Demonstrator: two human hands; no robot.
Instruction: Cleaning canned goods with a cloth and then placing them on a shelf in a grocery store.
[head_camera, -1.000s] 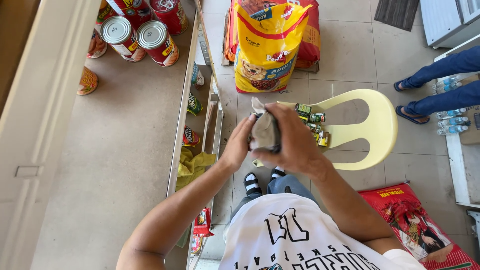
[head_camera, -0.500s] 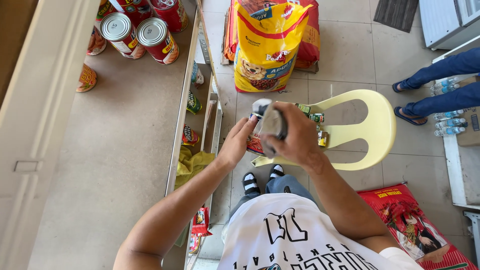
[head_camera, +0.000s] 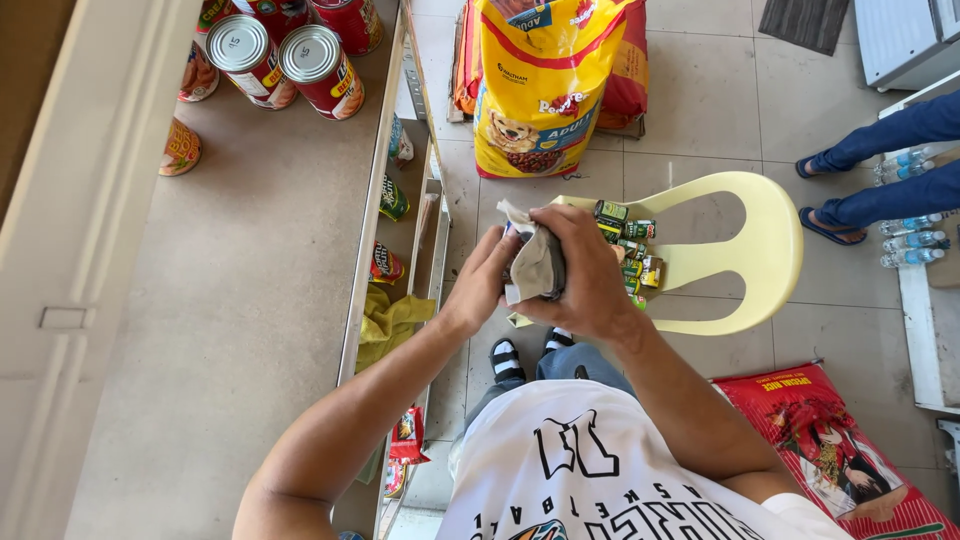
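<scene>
We now have the grey cloth wrapped over the small can that showed a moment ago, our right hand gripping both while our left hand steadies them, so the wiping goes on.

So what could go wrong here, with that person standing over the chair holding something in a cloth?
The thing wrapped in the grey cloth is held between the left hand and right hand right above the small cans on the yellow chair. If it slipped, it could knock them off. The large cans near the shelf top's edge might also roll off if bumped.
</scene>
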